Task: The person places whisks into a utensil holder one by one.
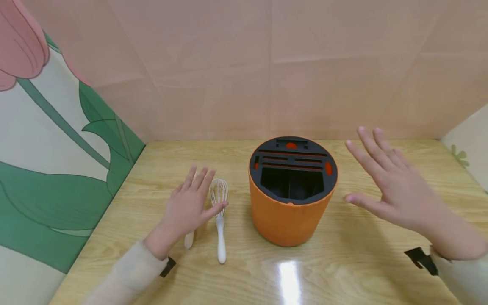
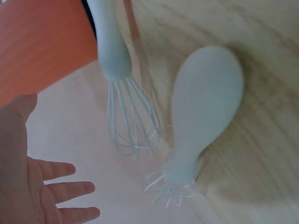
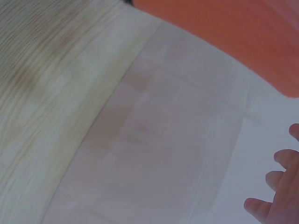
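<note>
An orange round utensil holder [image 1: 287,224] with a black slotted insert [image 1: 291,161] stands upright on the wooden table. To its left lies a whisk [image 1: 221,239] with a white handle and wire loops. My left hand [image 1: 187,205], fingers straight and thumb spread, hovers over a second whisk and hides most of it in the head view. In the left wrist view this second whisk [image 2: 208,93] shows a thick pale handle and short wire loops. My right hand [image 1: 400,190] is raised to the right of the holder, its fingers extended, holding nothing.
The wooden table [image 1: 152,279] meets a plain pinkish backdrop [image 1: 213,84] at its far edge. On the left rises a panel [image 1: 49,203] printed with a tulip and leaves. A pale panel [image 1: 469,140] borders the right side.
</note>
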`<state>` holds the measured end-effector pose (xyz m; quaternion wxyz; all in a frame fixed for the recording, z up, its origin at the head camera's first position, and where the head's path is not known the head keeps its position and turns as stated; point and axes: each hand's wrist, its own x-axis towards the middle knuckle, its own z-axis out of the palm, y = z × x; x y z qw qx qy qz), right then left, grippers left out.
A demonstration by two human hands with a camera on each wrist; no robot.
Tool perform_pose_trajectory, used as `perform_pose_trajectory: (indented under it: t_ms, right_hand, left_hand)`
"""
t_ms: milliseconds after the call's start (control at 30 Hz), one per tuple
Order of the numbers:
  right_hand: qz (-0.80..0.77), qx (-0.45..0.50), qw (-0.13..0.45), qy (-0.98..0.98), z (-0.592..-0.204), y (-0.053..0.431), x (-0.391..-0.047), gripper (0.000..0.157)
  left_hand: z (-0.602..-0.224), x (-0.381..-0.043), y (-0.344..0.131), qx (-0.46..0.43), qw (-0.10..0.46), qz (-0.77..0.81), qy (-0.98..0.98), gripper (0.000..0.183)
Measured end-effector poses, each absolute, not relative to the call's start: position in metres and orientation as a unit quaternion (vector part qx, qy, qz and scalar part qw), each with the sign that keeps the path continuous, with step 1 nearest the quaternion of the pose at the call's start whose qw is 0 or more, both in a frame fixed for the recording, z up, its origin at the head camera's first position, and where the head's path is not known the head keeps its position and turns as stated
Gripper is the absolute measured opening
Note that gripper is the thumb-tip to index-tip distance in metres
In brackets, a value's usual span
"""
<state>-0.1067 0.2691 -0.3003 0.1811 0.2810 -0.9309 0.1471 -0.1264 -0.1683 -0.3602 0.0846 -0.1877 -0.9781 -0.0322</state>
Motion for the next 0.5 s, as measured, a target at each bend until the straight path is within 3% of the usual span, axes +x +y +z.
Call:
perform_pose_trajectory:
  t_ms: [500]
  right_hand:
    - [0.161, 0.359, 0.216, -0.893, -0.291, 0.237, -0.108, 0.099]
  left_hand:
    - [-0.375, -0.119, -0.172, -0.186, 0.078, -0.075, -0.977, 0.084]
